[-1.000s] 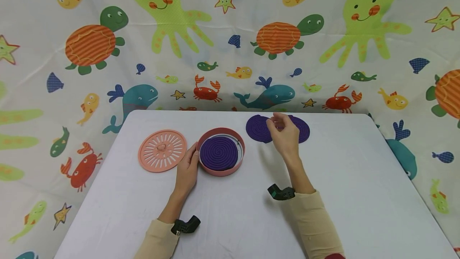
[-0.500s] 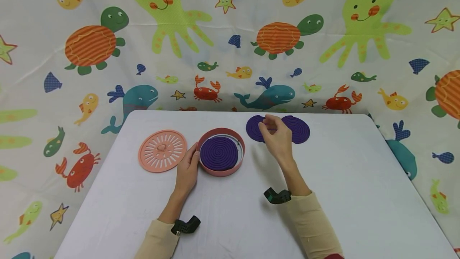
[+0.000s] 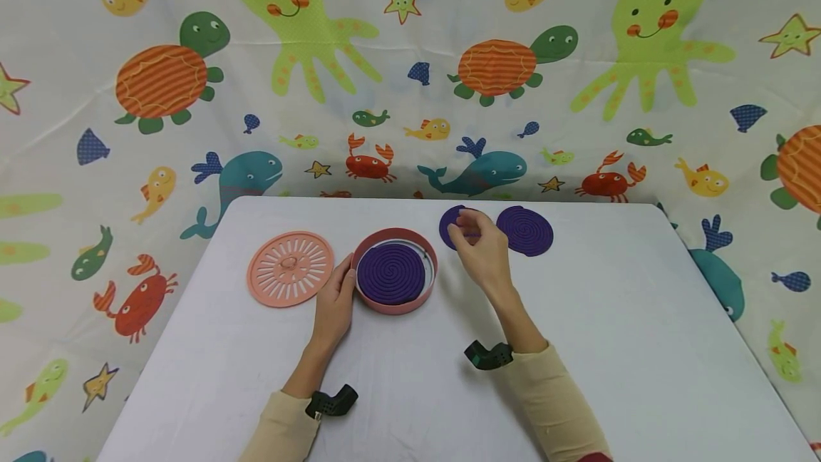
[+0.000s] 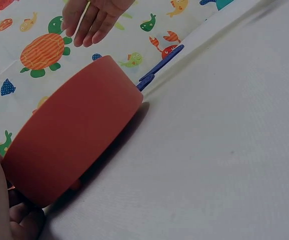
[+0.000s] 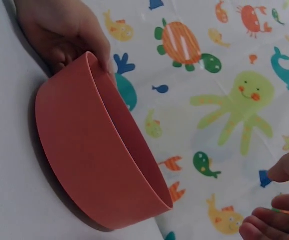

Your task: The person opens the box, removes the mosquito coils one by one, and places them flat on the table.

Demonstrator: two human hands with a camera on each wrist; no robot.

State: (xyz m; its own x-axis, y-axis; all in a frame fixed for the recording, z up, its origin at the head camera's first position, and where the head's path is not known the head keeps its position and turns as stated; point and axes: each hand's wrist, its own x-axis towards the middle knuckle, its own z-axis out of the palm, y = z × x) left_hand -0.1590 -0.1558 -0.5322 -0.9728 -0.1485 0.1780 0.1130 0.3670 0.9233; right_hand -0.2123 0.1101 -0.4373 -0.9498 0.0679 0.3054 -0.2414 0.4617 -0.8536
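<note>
My left hand point(image 3: 334, 301) grips the left side of a round pink mosquito coil holder point(image 3: 395, 309), thumb at its rim and fingers against the outer wall. A purple mosquito coil point(image 3: 391, 274) lies flat inside, over a pale metal liner. In the head view my right hand point(image 3: 482, 248) is raised over the table, its fingers loosely bent and partly covering a second purple coil point(image 3: 448, 232). The right wrist view shows nothing between the thumb and fingers of that hand point(image 5: 284, 200). Another purple coil point(image 3: 526, 230) lies just to its right.
Left of the holder lies its slotted pink lid point(image 3: 269, 284), close to the left hand's fingers. All of this is on a white-covered table point(image 3: 410, 391). Behind it hangs a curtain point(image 3: 410, 41) printed with sea animals.
My right hand has moved left and slightly nearer, off the right-hand coil and across the left-hand one. The left hand and the holder have stayed in place.
</note>
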